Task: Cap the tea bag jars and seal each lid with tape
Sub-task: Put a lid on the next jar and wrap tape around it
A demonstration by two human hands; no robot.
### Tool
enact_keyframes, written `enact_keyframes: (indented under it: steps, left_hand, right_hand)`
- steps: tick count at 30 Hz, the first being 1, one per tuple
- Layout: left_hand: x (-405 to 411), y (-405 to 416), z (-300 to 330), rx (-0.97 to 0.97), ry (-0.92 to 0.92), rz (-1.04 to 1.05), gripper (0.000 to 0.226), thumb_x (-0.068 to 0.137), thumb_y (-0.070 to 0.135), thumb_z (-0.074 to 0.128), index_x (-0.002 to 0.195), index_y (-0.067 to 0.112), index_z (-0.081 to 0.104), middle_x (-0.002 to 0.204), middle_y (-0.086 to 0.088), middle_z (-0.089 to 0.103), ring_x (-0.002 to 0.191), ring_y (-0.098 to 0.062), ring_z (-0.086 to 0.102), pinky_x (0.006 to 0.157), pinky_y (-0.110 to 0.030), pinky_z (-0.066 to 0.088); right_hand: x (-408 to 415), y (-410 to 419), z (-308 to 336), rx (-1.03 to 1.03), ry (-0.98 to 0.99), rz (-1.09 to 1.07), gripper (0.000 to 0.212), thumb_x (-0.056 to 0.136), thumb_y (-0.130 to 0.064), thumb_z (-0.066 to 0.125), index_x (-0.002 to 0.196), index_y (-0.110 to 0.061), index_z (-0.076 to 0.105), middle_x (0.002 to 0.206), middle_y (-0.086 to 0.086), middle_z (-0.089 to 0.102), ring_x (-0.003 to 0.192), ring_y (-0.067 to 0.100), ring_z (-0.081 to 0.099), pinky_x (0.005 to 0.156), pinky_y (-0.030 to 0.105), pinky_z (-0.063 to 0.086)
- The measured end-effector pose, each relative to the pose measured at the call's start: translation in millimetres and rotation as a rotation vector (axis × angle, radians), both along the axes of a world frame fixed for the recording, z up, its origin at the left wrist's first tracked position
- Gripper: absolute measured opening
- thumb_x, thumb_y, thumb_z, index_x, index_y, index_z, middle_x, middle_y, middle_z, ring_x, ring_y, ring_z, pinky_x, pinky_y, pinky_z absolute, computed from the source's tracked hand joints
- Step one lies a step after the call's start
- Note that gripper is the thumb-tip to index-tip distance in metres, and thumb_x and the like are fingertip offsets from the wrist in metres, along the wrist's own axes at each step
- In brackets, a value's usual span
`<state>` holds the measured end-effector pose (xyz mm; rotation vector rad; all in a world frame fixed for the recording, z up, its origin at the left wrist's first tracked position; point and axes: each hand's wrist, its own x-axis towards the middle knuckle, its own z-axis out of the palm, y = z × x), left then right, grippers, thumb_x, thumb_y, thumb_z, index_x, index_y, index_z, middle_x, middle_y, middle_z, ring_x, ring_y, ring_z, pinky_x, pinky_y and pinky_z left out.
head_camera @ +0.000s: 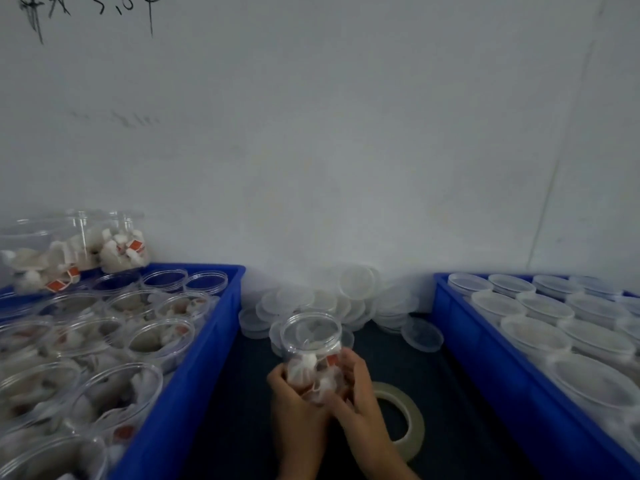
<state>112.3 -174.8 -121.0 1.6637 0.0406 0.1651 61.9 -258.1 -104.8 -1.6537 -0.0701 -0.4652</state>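
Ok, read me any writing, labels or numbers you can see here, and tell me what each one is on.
"5.0" or similar: black handwriting on the wall, top left, partly cut off, not surely readable.
Faint marks lower on the wall: too blurred to read.
Red tags on the tea bags: any print too small to read.

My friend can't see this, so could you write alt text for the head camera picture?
Both hands, left and right, hold an uncapped clear jar of tea bags over a dark table, a tape roll beside them. Loose lids lie behind, between a blue bin of open jars and a blue bin of capped jars.
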Motion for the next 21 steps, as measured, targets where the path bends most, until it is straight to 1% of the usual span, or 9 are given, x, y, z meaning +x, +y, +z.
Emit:
enact_keyframes:
  steps: [3,5,8,11,13,15,17,19,21]
  left_hand:
    - [-0.5,6.9,-8.0,-0.035,0.111,0.005,0.071,0.065,0.039,0.086,0.110,0.034,0.031,0.088,0.014,0.050,0.077,-0.004,0.054,0.062,-0.028,0.040]
    - [-0.6,11.3,-10.3,-0.011,0.115,-0.008,0.073,0.064,0.041,0.086,0.113,0.032,0.032,0.089,0.014,0.051,0.078,-0.005,0.055,0.060,-0.027,0.040]
    - [-1.5,16.7,-11.3,-0.020,0.110,-0.020,0.080,0.058,0.042,0.089,0.115,0.028,0.035,0.091,0.011,0.054,0.078,-0.006,0.056,0.063,-0.026,0.041]
    - [1.7,21.5,-10.5,-0.032,0.080,-0.082,0.088,0.049,0.034,0.095,0.114,0.028,0.036,0.096,0.010,0.057,0.079,-0.003,0.056,0.062,-0.021,0.040]
    - [2.8,22.9,-12.5,-0.031,0.053,-0.152,0.091,0.045,0.025,0.097,0.113,0.027,0.037,0.094,0.016,0.054,0.080,0.002,0.054,0.060,-0.016,0.038]
    - [2.5,23.1,-15.0,-0.056,0.020,-0.198,0.090,0.044,0.018,0.097,0.112,0.026,0.038,0.097,0.016,0.054,0.083,0.003,0.055,0.061,-0.015,0.039]
    - [2.0,23.8,-15.5,-0.072,-0.022,-0.213,0.087,0.046,0.013,0.096,0.110,0.028,0.040,0.100,0.015,0.055,0.086,0.003,0.056,0.063,-0.015,0.040]
    - [1.2,24.2,-14.8,-0.073,-0.057,-0.227,0.085,0.046,0.014,0.095,0.109,0.033,0.041,0.103,0.016,0.055,0.090,0.004,0.055,0.066,-0.014,0.041]
    - [1.0,24.4,-15.6,-0.052,-0.085,-0.240,0.082,0.044,0.018,0.095,0.103,0.037,0.041,0.104,0.017,0.055,0.092,0.003,0.056,0.067,-0.013,0.041]
  right_hand:
    - [-2.8,4.0,-10.8,-0.031,0.014,0.001,0.059,0.084,0.001,0.064,0.134,-0.023,0.043,0.126,-0.004,0.059,0.115,0.008,0.058,0.097,0.029,0.048]
    - [-0.7,9.4,-15.3,-0.020,0.014,-0.034,0.055,0.085,0.007,0.061,0.127,-0.026,0.047,0.119,-0.006,0.063,0.110,0.006,0.060,0.090,0.023,0.049]
    - [1.2,14.5,-17.6,-0.026,0.008,-0.080,0.048,0.086,0.010,0.056,0.118,-0.026,0.053,0.109,-0.010,0.067,0.101,0.007,0.064,0.083,0.022,0.051]
    - [14.4,2.6,-9.8,0.011,0.080,-0.148,0.039,0.086,0.012,0.048,0.105,-0.020,0.059,0.097,-0.002,0.069,0.090,0.010,0.066,0.073,0.022,0.052]
    - [35.1,-16.6,-2.2,-0.032,0.121,-0.268,0.033,0.087,0.009,0.048,0.104,-0.018,0.057,0.100,0.000,0.064,0.093,0.014,0.062,0.071,0.019,0.049]
    - [60.0,-36.2,7.9,-0.147,0.146,-0.323,0.029,0.089,0.002,0.055,0.110,-0.018,0.053,0.108,0.001,0.059,0.100,0.014,0.058,0.074,0.017,0.045]
    - [86.8,-48.1,12.4,-0.274,0.185,-0.285,0.035,0.089,-0.009,0.064,0.118,-0.018,0.047,0.118,0.004,0.055,0.105,0.014,0.054,0.080,0.019,0.045]
    - [110.9,-52.7,10.1,-0.373,0.236,-0.216,0.052,0.086,-0.020,0.071,0.128,-0.014,0.041,0.128,0.010,0.049,0.115,0.022,0.051,0.094,0.033,0.047]
    - [130.8,-51.9,7.0,-0.435,0.328,-0.180,0.072,0.079,-0.031,0.077,0.135,-0.013,0.034,0.135,0.013,0.044,0.124,0.030,0.045,0.102,0.045,0.043]
